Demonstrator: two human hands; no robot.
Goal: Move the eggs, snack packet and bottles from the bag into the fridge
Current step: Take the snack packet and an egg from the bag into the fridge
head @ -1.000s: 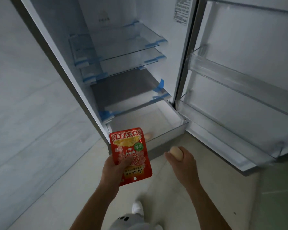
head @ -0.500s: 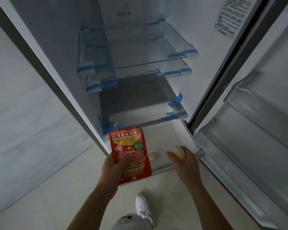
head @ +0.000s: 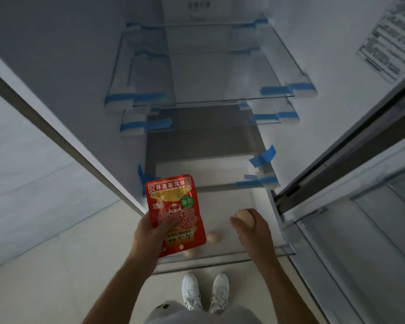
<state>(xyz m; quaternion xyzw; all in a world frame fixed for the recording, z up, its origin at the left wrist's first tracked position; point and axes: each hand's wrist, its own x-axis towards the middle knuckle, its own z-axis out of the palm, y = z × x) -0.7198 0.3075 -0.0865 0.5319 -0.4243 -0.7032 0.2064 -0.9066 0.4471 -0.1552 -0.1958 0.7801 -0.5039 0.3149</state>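
My left hand (head: 150, 235) grips a red snack packet (head: 174, 211) by its lower half and holds it upright in front of the open fridge. My right hand (head: 253, 232) is closed around a pale egg (head: 244, 218), held over the pulled-out bottom drawer (head: 229, 254). Two more eggs lie in that drawer: one egg (head: 213, 236) just right of the packet, another egg (head: 190, 253) partly hidden under the packet's lower edge. No bag and no bottles are in view.
Glass shelves (head: 211, 99) held with blue tape fill the fridge's upper part. The open fridge door (head: 372, 230) with its clear door bins stands at the right. A grey wall (head: 28, 160) is at the left. My white shoes (head: 205, 292) stand on pale tiles below the drawer.
I have stepped closer to the fridge, so both hands with the packet and the egg now hang over the bottom drawer. A second egg in the drawer has come into sight.
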